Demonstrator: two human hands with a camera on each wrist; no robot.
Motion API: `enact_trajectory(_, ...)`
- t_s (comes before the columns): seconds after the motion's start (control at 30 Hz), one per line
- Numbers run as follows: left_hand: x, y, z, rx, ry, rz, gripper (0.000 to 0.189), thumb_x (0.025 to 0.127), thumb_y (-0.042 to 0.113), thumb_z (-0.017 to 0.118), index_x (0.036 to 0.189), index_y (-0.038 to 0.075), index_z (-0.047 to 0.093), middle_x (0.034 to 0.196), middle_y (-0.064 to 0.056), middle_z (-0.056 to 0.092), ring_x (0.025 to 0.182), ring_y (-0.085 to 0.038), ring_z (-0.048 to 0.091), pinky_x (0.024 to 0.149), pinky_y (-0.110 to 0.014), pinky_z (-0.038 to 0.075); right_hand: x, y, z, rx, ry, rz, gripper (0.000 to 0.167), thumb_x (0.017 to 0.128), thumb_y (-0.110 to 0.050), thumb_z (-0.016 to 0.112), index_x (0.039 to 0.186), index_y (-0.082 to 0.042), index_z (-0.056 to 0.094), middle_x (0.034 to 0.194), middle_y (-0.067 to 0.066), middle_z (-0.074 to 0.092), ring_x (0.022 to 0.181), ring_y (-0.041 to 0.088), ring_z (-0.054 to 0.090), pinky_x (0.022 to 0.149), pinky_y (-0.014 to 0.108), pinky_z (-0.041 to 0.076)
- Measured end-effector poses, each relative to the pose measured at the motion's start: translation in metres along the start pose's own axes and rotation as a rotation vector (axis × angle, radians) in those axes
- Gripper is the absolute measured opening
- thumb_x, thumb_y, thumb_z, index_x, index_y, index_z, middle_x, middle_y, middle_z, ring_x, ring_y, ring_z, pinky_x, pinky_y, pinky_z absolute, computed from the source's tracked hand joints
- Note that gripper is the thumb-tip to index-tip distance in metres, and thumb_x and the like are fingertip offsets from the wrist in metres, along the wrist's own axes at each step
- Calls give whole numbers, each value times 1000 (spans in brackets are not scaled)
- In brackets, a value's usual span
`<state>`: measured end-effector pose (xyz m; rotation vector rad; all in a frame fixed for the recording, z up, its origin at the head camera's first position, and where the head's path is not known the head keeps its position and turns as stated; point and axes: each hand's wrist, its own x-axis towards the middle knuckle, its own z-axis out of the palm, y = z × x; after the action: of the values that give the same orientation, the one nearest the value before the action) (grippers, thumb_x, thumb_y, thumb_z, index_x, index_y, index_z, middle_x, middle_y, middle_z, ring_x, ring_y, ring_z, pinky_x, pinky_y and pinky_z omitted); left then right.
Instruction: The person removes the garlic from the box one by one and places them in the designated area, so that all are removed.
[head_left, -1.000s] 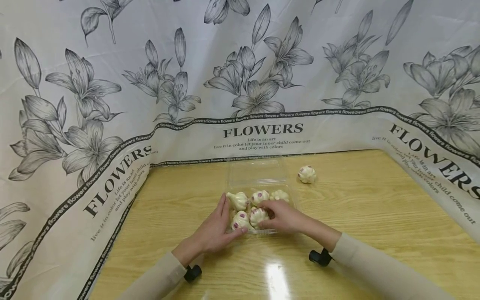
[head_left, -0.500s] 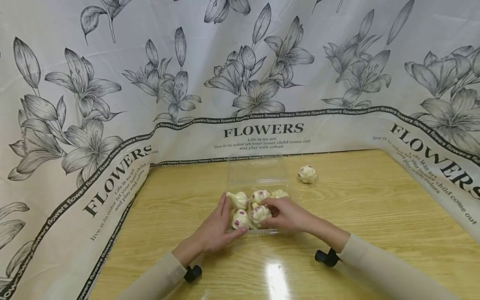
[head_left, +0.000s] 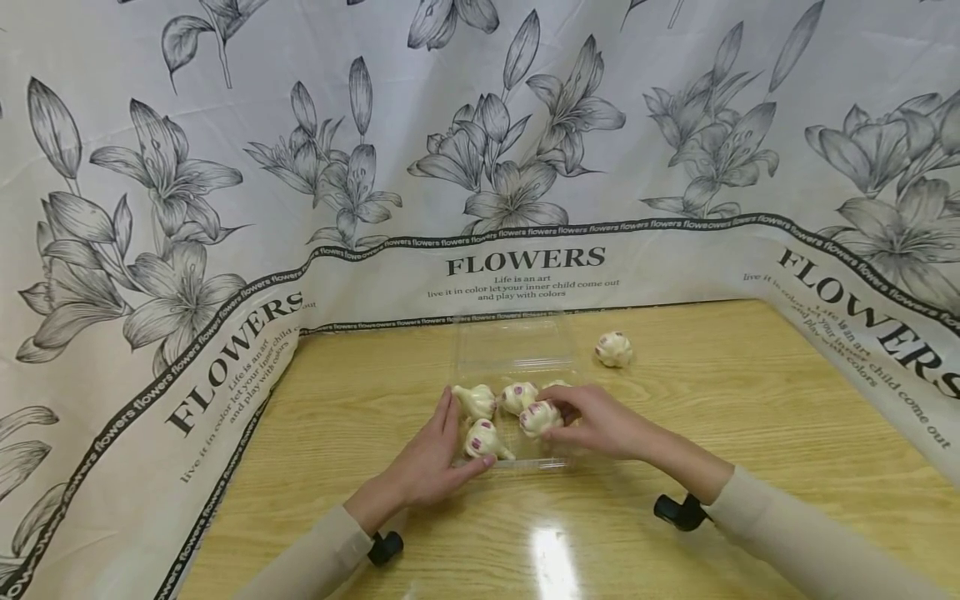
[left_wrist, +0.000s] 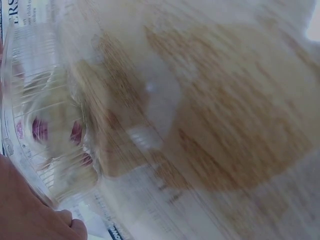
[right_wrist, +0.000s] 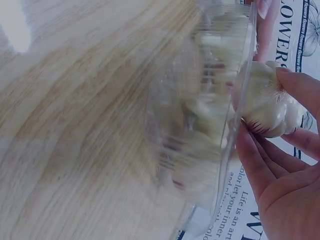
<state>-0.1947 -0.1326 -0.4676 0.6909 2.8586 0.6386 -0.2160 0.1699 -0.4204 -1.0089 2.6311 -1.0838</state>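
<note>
In the head view, a clear plastic clamshell box [head_left: 540, 463] stands on the table with several white, purple-marked garlic bulbs [head_left: 476, 402] in it. My right hand [head_left: 596, 419] holds one garlic bulb [head_left: 538, 418] between thumb and fingers above the box's right half. The right wrist view shows this held bulb [right_wrist: 267, 102] at rim height, its roots near the thumb. My left hand [head_left: 423, 458] rests against the box's left front corner, fingers straight along the side and thumb at the front edge. Behind the right hand, another bulb is partly hidden.
The box's clear lid [head_left: 513, 343] lies folded back toward the cloth. One loose garlic bulb [head_left: 614, 349] lies on the wooden table [head_left: 720, 392], right of the lid. A flower-printed cloth [head_left: 525, 275] hangs behind and at both sides.
My right hand has lifted the garlic bulb from the front right of the box and moved it right, baring that part of the floor. The left hand stays at the corner.
</note>
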Motion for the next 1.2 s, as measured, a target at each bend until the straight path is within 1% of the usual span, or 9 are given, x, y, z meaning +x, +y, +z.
enact_trajectory(0.2, 0, 0, 0, -4, -1, -6, 115, 94, 79, 41, 162, -1, -4, 169, -16, -15, 152, -41, 22, 123, -46, 28, -6, 2, -10, -18, 27, 5, 47, 92, -19, 78, 131, 2, 62, 103, 3, 72, 92, 17, 70, 83, 34, 61)
enact_trajectory(0.33, 1, 1, 0, -9, 0, -6, 114, 94, 79, 42, 162, 0, -5, 169, -15, -16, 152, -40, 21, 123, -46, 27, -10, 2, -17, -32, 44, 4, 44, 93, -21, 78, 129, -1, 64, 103, 1, 71, 94, 17, 70, 85, 36, 61)
enact_trajectory(0.47, 1, 1, 0, -10, -2, -4, 114, 95, 78, 43, 162, 0, -6, 168, -15, -17, 153, -40, 20, 123, -45, 26, -13, 2, -26, -51, 57, 17, 46, 93, -24, 78, 131, -2, 64, 104, -1, 71, 96, 17, 70, 87, 38, 61)
enact_trajectory(0.6, 0, 1, 0, -7, 0, -2, 115, 94, 79, 43, 162, -1, -5, 168, -16, -16, 152, -41, 21, 123, -45, 27, -16, 3, -37, -62, 78, 27, 48, 93, -23, 78, 133, -1, 63, 106, 1, 70, 97, 18, 69, 89, 38, 60)
enact_trajectory(0.7, 0, 0, 0, -3, 2, -1, 115, 94, 80, 41, 162, -2, -3, 168, -17, -15, 152, -41, 22, 123, -46, 28, -17, 5, -45, -65, 104, 28, 46, 93, -23, 78, 131, -2, 64, 105, -1, 70, 96, 17, 70, 88, 37, 60)
enact_trajectory(0.83, 0, 0, 0, -3, -2, -2, 115, 93, 81, 40, 162, -2, -2, 168, -17, -15, 152, -41, 22, 123, -46, 28, -19, 8, -55, -67, 140, 30, 42, 92, -21, 79, 128, -3, 66, 101, -2, 71, 93, 17, 70, 86, 35, 61)
enact_trajectory(1.0, 0, 0, -1, -4, 1, 3, 115, 94, 80, 40, 162, -3, -2, 168, -17, -14, 152, -40, 21, 123, -45, 27, -19, 15, -64, -71, 163, 47, 40, 91, -18, 80, 126, -4, 66, 101, 0, 71, 93, 18, 70, 85, 34, 61)
enact_trajectory(1.2, 0, 0, -1, -5, -1, 9, 115, 94, 80, 40, 161, -3, -2, 168, -18, -14, 152, -41, 20, 123, -45, 26, -21, 23, -70, -93, 181, 65, 42, 92, -20, 79, 127, -2, 65, 102, 3, 73, 95, 21, 71, 86, 38, 61)
